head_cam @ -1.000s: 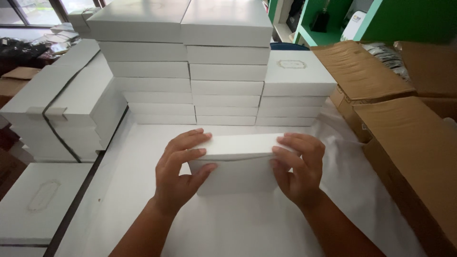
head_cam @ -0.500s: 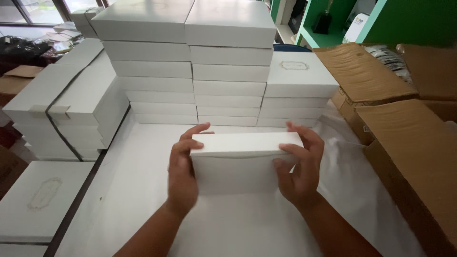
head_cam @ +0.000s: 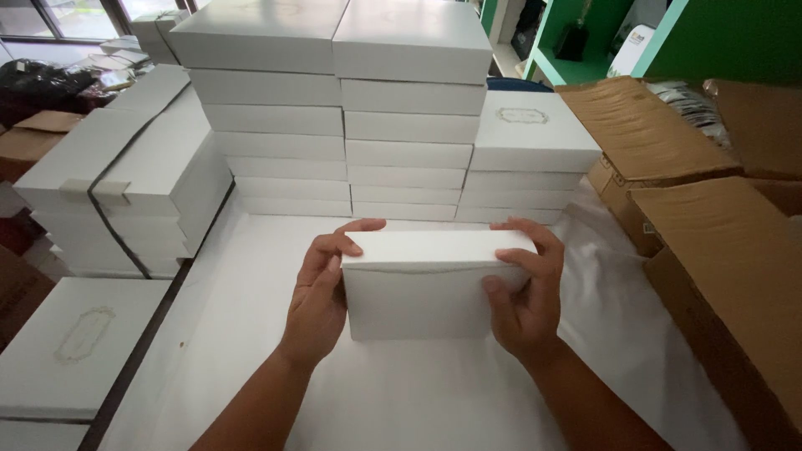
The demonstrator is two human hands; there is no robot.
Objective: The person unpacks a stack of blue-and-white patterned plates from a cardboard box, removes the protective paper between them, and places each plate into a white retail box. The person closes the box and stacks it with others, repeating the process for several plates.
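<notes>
Left hand [head_cam: 322,292] half-open, fingers curled over the left end of a white box [head_cam: 434,284], thumb on its front face. Right hand [head_cam: 522,288] likewise clasps the right end. Box held between both hands, just above the white-covered desk [head_cam: 251,334], lid edge toward the camera. Box: rectangular, smooth matte card. Behind: stacks of white boxes [head_cam: 342,125]. Right: brown corrugated cartons [head_cam: 718,250], open.
</notes>
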